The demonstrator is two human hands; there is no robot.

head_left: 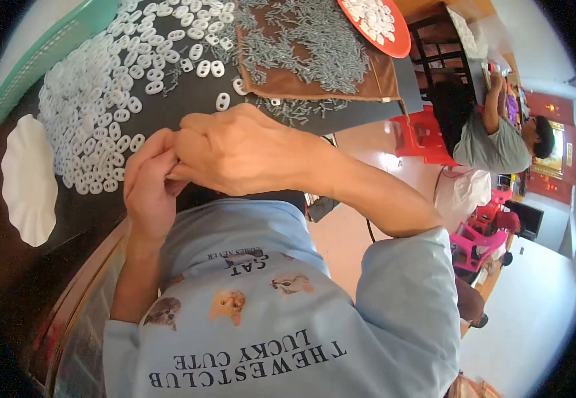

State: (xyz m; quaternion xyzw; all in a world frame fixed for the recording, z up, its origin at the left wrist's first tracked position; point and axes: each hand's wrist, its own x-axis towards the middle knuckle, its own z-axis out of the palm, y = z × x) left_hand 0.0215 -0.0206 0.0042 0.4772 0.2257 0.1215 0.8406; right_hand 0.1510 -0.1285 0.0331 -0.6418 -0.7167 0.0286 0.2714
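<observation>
My left hand [150,182] and my right hand [231,149] meet in front of my body, at the near edge of the dark table. The fingers of both are bent and pressed together. Whatever they pinch is hidden behind the knuckles. Just beyond them lies a single white oval plastic piece [223,101] with two holes. A large heap of the same oval pieces [82,93] spreads over the table to the left. Farther back, a brown cloth [261,81] carries a thick scatter of small grey screw-like pins [314,46], some spilling past its near edge.
An orange-red plate [399,45] with white pieces stands at the far right. At the left are a green perforated basket [42,63] and a white wavy-edged dish [29,182]. Red stools [421,136], pink chairs [477,242] and a seated person [494,142] are off to the right.
</observation>
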